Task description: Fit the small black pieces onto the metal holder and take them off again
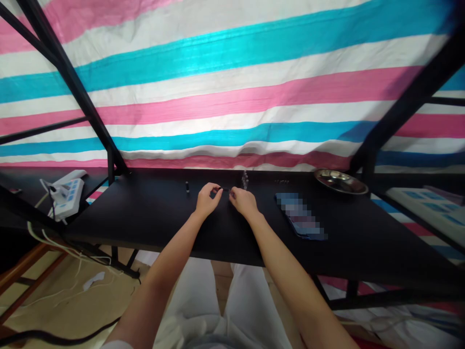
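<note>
My left hand (pixel 208 199) and my right hand (pixel 244 200) are close together over the black table. A thin dark stick-like piece (pixel 225 189) spans the small gap between their fingertips, and both hands pinch it; its exact kind is too small to make out. Just beyond my right hand is a small cluster of shiny, clear or silvery bits (pixel 245 179). To the left of my left hand, a short black cylinder (pixel 187 187) with a pale band stands or lies on the table; I cannot tell which.
A blurred-out phone-like slab (pixel 301 216) lies right of my right arm. Behind it are several tiny pieces (pixel 282 182) in a row and a round metal dish (pixel 340 182). White power strips (pixel 70 198) sit left. Black frame posts (pixel 78 89) and a striped sheet (pixel 232 92) bound the table (pixel 152 213).
</note>
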A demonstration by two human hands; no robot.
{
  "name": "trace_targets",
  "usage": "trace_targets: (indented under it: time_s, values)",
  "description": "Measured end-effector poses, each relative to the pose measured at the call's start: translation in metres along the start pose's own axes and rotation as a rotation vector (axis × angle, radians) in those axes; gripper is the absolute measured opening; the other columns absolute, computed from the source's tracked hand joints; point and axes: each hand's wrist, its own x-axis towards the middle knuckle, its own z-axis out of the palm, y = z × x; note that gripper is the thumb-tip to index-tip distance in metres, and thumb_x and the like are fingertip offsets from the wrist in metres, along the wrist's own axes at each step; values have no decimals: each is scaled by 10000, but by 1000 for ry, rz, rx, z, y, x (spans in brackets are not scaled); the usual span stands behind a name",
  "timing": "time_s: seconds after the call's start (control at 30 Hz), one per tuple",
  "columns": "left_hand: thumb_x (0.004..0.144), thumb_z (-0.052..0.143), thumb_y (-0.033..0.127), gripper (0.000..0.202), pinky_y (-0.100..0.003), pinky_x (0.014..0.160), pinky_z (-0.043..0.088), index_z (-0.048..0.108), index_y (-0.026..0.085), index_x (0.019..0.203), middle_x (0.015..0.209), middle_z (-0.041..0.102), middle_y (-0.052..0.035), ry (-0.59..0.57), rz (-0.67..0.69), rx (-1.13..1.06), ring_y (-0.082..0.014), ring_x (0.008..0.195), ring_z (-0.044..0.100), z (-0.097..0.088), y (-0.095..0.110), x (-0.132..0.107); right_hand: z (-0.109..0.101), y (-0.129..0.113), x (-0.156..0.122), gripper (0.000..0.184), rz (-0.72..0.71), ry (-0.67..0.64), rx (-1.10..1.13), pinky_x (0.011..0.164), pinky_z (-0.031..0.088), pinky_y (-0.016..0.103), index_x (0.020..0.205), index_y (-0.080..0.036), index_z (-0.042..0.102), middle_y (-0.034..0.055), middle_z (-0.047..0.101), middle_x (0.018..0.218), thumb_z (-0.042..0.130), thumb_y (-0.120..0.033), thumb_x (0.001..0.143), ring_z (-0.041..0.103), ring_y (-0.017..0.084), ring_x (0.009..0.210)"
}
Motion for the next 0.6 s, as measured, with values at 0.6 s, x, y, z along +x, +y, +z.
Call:
trace_targets:
  time_s: [0.6]
  values:
    - [818, 499, 242, 121, -259, 724, 447, 561, 170, 892, 796, 583, -24, -148, 93, 49, -120, 742, 540, 0, -2, -4, 3, 4, 0, 147, -42, 41, -5, 588, 320, 250, 845, -203, 607, 37, 682, 850, 481, -275, 822, 606, 157, 725]
